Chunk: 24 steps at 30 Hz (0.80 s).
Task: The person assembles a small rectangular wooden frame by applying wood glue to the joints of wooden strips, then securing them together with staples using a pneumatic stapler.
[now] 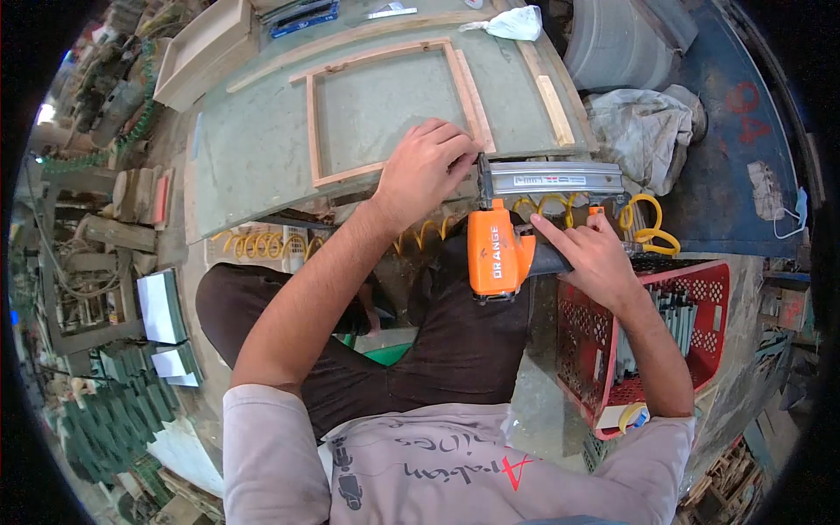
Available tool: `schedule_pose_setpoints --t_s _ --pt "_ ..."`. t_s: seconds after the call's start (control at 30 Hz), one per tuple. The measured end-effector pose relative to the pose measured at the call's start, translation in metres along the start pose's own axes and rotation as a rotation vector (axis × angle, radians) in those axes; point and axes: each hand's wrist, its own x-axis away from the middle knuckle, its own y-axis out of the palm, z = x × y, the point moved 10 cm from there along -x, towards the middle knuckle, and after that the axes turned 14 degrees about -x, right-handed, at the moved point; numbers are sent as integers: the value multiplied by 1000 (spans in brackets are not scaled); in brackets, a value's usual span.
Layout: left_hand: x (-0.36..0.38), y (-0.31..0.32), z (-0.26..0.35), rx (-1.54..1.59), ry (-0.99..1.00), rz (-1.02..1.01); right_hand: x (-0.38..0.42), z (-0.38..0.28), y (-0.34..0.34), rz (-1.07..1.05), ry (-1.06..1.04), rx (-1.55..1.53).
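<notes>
My right hand (592, 256) is wrapped round the grip of an orange nail gun (494, 254) with a long silver magazine (556, 178). The gun's nose points away from me and meets the near right corner of a wooden frame (311, 131). Close beside that nose, my left hand (429, 166) has its fingers closed on the frame's corner, which the hand partly covers. The frame lies flat on a greenish worktop (249, 149). A yellow coiled air hose (652, 229) runs near the gun's handle and below the worktop's edge.
A red crate (586, 341) with metallic strips stands right of my legs. Wood strips (555, 109) and a white plastic bag (516, 24) lie on the worktop. A wooden box (206, 48) sits far left. Sacking (643, 131) is at right.
</notes>
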Motion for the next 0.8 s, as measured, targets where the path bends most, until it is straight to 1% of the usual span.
schedule_pose_setpoints --t_s 0.1,0.2,0.27,0.3,0.37,0.57,0.8 --pt "0 -1 1 6 9 -2 0 1 1 -6 4 -1" --pt "-1 -7 1 -7 -19 40 1 1 1 8 -5 0" --pt "-1 -9 7 -49 63 69 0 0 -1 19 -12 -1" --pt "-1 -8 6 -49 63 69 0 -2 -3 20 -17 3" --pt "1 1 2 -25 34 -2 0 -3 -3 20 -22 6" --pt "-1 -1 -3 -23 -59 -15 0 -2 -2 23 -25 34" --pt "0 5 -4 -17 -11 -30 0 -2 -3 15 -23 38"
